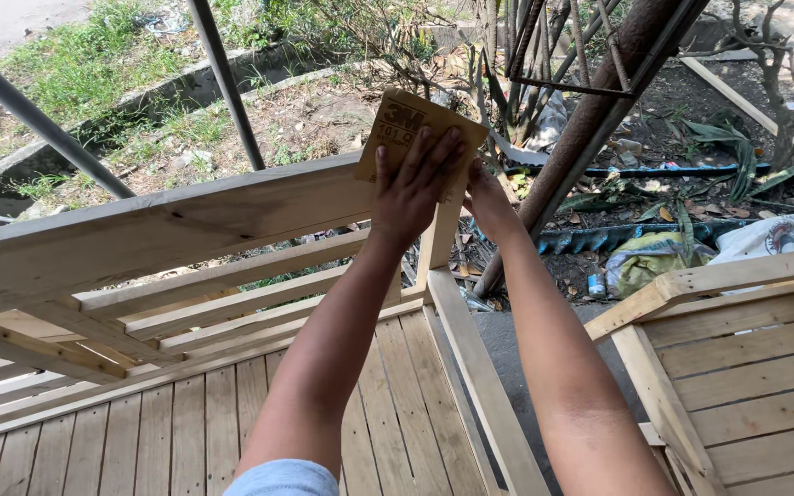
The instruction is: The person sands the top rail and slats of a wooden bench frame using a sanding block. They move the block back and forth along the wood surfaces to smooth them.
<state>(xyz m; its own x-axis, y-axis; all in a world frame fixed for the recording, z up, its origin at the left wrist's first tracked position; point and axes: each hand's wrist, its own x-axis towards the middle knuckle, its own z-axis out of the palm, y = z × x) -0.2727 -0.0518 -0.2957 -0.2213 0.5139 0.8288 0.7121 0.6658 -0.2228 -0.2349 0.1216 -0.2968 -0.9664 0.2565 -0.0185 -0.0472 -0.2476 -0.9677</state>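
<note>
- My left hand (413,188) presses flat, fingers spread, on the sandpaper sheet (408,129) at the wooden frame's corner post (439,241).
- My right hand (487,197) sits behind the sheet; its grip cannot be told.
- Risk: the sheet, held by pressure alone, may slide off.
- Risk: raw edges may splinter my fingers.

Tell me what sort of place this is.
Probably an outdoor yard used for woodworking: bare slatted wooden frames, soil with grass and leaf litter beyond. The left hand presses sandpaper to a frame's corner post; the right hand steadies it.
</note>
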